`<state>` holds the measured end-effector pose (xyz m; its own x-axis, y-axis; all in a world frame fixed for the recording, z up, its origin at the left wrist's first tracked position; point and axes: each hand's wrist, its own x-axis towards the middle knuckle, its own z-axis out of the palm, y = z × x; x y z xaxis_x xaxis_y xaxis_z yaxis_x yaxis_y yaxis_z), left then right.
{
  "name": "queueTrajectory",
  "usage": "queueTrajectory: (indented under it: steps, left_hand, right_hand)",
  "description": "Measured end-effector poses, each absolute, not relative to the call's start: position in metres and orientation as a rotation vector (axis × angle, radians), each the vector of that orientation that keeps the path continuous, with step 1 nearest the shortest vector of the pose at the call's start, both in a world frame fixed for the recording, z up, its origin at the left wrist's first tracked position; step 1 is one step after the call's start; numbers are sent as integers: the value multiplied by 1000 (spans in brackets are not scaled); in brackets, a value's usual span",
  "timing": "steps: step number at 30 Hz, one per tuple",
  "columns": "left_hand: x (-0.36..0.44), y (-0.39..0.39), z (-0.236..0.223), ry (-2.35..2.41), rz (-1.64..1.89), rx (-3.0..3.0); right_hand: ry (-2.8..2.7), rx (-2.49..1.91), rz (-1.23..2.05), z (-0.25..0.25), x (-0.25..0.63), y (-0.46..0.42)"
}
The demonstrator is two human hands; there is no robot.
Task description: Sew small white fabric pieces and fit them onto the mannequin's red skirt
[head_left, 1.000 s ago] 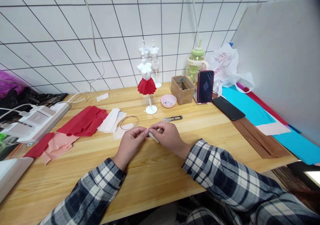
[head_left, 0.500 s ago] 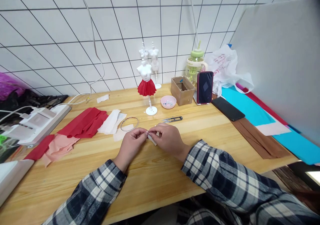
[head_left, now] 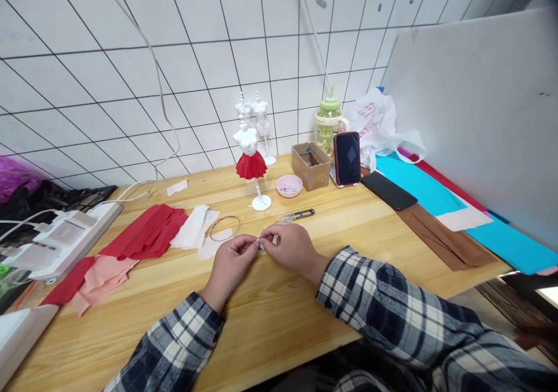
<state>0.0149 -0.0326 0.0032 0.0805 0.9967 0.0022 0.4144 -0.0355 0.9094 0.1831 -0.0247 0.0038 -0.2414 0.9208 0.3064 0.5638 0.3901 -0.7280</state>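
Note:
Over the middle of the table, my left hand [head_left: 232, 264] and my right hand [head_left: 295, 248] meet fingertip to fingertip. Both are closed in a pinch on a small white strip [head_left: 262, 245], mostly hidden by the fingers; whether it is paper or cloth I cannot tell. Just beyond the right hand lie thread snips [head_left: 300, 214]. A thin wire ring [head_left: 212, 231] rests past the left hand, partly over a pale cloth piece [head_left: 207, 250]. Farther back stands a small white mannequin [head_left: 246, 140] wearing a red pleated skirt [head_left: 251, 166].
Red cloth [head_left: 146, 232], white cloth [head_left: 192, 227] and a power strip [head_left: 65, 243] lie left. Behind are a pink bowl [head_left: 289, 193] of small beads, a cardboard box [head_left: 320, 174] and a propped phone [head_left: 347, 159]. A black phone [head_left: 387, 191] and brown cloth [head_left: 444, 238] lie right.
The camera view has shifted, so the background sits lower. Less of the white strip shows between my fingers now; both hands keep their pinch.

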Motion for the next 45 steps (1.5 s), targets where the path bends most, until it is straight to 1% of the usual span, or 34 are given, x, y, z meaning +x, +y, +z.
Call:
queueTrajectory:
  steps: [6,8,10,16,25,29,32,35,41,43,45]
  left_hand:
    - [14,-33,2,1410,948,1557]
    - [13,-32,1,1399,958,1550]
    - [12,-31,0,1388,973,1529]
    - [8,-28,-5,1295,1052,1304]
    - [5,-25,-13,1073,1219,1006]
    - [1,-21,-12,1055,1265,878]
    - [-1,-19,-10,1055,1225,870]
    - [-3,-18,-10,1067,1127,933]
    - [-6,-16,-13,1079,965,1132]
    - [-6,-16,-12,1080,921,1209]
    - [-6,-16,-10,1093,897,1271]
  right_hand:
    - [-1615,-1235,1082,-12,177,-15]
    - [-1535,-1208,1189,-15,177,-13]
    - [-1489,-1182,1226,-16,176,-12]
    - [-1387,-1189,1168,-11,175,-12]
    - [-923,-1125,1559,-9,187,-1]
    - [-824,-1062,1586,-9,194,4]
    - [-847,-1030,1441,-7,202,9]
    - [-1034,-1029,1191,-1,214,18]
    - [-1311,-1176,394,37,249,59]
    - [-1311,-1325,110,51,265,79]
    - [-1370,-1518,-91,58,281,97]
